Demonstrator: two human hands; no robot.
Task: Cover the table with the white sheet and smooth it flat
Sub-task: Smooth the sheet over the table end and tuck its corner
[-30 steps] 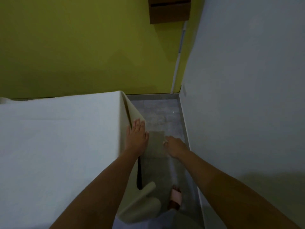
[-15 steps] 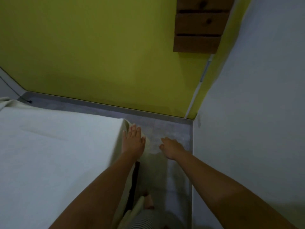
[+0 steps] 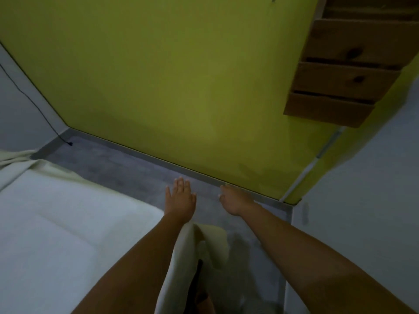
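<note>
The white sheet point(image 3: 68, 234) lies over the table and fills the lower left of the head view, with its right edge hanging down past the corner beneath my left forearm. A rumpled fold sits at the far left corner. My left hand point(image 3: 180, 197) is flat with fingers spread, just beyond the table's far right corner, holding nothing. My right hand point(image 3: 233, 200) hovers over the floor to the right, fingers loosely curled and empty, apart from the sheet.
A yellow wall point(image 3: 181, 87) stands ahead, a pale wall point(image 3: 362, 211) close on the right. A wooden shelf unit point(image 3: 344, 71) hangs at upper right. Grey floor point(image 3: 136, 175) runs between table and wall; a black cable point(image 3: 65, 141) drops at the left corner.
The view has tilted up and left, showing more wall and floor. My left hand slid off the sheet's hanging corner to beyond the table edge. My right hand rose alongside it.
</note>
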